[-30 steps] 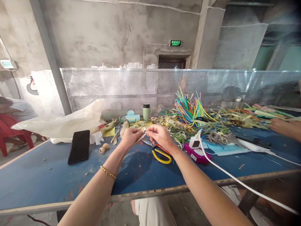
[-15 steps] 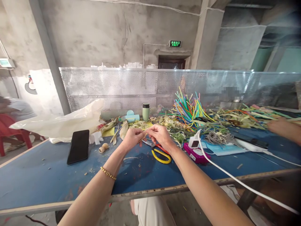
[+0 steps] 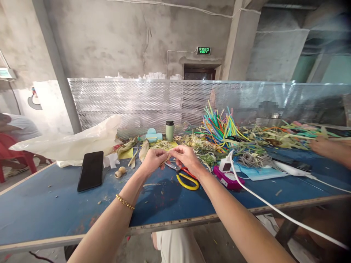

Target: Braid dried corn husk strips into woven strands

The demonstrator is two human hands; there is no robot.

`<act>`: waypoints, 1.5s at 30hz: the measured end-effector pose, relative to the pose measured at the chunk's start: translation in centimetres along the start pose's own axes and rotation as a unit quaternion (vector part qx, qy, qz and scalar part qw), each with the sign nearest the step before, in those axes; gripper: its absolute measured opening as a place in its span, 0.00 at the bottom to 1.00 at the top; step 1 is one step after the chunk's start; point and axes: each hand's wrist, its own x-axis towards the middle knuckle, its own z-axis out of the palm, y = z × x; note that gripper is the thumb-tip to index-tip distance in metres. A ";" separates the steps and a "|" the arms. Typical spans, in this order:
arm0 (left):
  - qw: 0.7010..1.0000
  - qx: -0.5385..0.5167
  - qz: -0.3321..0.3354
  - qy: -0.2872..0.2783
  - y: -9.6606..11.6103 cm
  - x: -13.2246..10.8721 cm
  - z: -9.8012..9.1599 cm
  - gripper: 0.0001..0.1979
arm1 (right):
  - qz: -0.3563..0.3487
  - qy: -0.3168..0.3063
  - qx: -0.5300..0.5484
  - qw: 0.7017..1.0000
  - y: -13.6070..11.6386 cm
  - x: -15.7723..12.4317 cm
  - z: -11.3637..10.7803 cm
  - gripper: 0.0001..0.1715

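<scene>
Above the blue table (image 3: 49,208), my left hand (image 3: 153,160) and my right hand (image 3: 185,157) meet fingertip to fingertip. Both pinch a small pale strip (image 3: 166,158) between them, fingers closed on it. A gold bracelet sits on my left wrist. Just under my right hand lie scissors with yellow and red handles (image 3: 186,179). A pile of dried husk strips (image 3: 203,146) and a bunch of coloured strips (image 3: 219,126) lie behind my hands.
A black phone (image 3: 91,170) and a white plastic bag (image 3: 74,142) lie at left. A green flask (image 3: 169,130), a pink device with a white cable (image 3: 229,177) and a perforated metal screen (image 3: 164,102) are beyond. Another person's hand (image 3: 326,146) works at right.
My hands have drawn closer together on the pale strip and stay almost in place. The person's hand at right has shifted slightly.
</scene>
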 end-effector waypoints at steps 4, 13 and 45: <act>1.000 0.002 -0.009 -0.002 0.0 0.0 0.0 0.16 | -0.024 -0.007 -0.021 0.999 0.1 0.1 -0.2 0.21; 0.999 -0.018 -0.007 0.035 -1.6 0.8 -0.5 0.18 | -0.054 0.010 -0.023 0.998 0.2 0.1 -0.2 0.22; 0.999 0.013 0.032 0.006 -1.1 0.6 0.5 0.11 | -0.087 0.050 -0.064 0.993 0.2 0.1 0.4 0.20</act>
